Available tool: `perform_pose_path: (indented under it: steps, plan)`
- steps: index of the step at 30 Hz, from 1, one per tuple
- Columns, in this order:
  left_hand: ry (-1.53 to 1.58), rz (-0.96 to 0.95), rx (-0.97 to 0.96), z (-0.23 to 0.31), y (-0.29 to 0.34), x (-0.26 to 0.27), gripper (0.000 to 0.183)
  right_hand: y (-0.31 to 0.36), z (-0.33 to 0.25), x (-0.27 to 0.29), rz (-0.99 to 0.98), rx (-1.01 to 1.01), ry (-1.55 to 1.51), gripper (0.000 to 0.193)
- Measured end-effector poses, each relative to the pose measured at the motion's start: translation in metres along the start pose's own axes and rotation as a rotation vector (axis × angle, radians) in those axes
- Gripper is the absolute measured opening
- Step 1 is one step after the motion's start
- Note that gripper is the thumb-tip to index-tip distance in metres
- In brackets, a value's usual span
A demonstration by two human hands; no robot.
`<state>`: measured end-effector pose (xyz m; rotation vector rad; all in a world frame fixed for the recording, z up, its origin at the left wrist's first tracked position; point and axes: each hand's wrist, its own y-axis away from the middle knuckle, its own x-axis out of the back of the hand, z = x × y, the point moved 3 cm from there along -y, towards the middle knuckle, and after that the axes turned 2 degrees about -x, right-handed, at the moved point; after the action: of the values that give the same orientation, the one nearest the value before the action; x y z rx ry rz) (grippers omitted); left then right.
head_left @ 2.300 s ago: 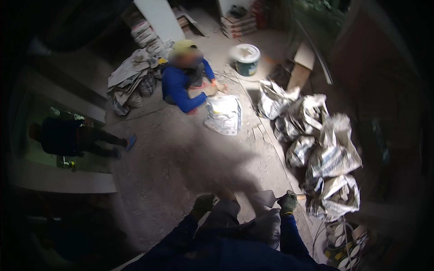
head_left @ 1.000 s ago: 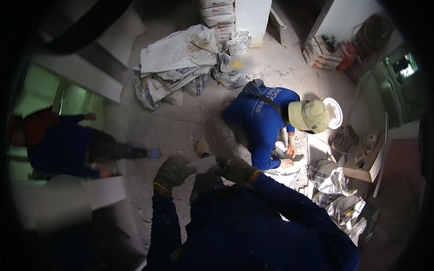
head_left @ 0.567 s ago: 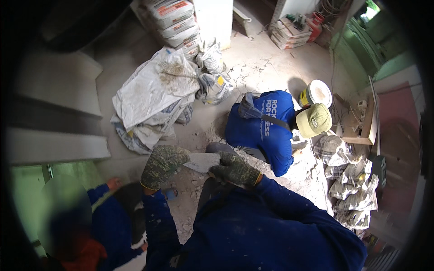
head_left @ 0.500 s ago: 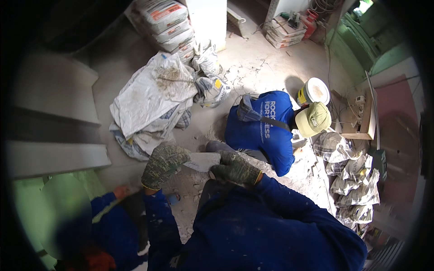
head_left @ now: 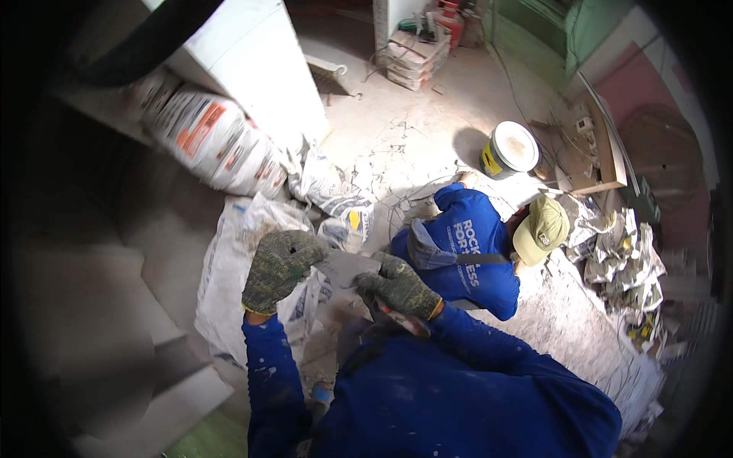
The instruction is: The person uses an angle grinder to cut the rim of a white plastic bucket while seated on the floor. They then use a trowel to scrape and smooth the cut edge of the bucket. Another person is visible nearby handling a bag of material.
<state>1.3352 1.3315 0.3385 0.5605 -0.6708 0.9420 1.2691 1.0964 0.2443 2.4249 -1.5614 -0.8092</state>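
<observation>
Both my hands wear grey-green knit work gloves with yellow cuffs. Between them is a thin, flat light-grey piece [head_left: 347, 267], whose exact kind I cannot make out. My left hand [head_left: 282, 267] is closed on its left end, and my right hand [head_left: 401, 286] grips the right end. Just under the right glove, against my body, shows a reddish, handle-like thing [head_left: 407, 319]; whether the right hand holds it too is unclear. A white woven sack [head_left: 237, 240] lies on the floor beyond my left hand.
A co-worker in a blue shirt [head_left: 458, 248] and light cap crouches close ahead on the right. Past them stands a lidded bucket [head_left: 515, 147]. Filled bags [head_left: 206, 141] are stacked against a white pillar [head_left: 263, 61]. More sacks [head_left: 622, 256] line the right side.
My view has swung, so the room appears shifted and the person at lower left is gone from sight. Both hands keep the grey piece. The reddish handle-like thing now shows beneath my right hand.
</observation>
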Motion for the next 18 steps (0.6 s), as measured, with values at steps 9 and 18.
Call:
perform_pose_path:
  steps: [9, 18]
  plan:
    - [0.235, 0.033, -0.543, -0.061, -0.176, -0.008, 0.034, -0.049, -0.064, 0.035, 0.531, 0.011, 0.041, 0.036]
    - [0.191, -0.273, -0.675, -0.108, -0.324, 0.023, 0.036, -0.152, -0.078, 0.062, 0.788, 0.306, 0.197, 0.086]
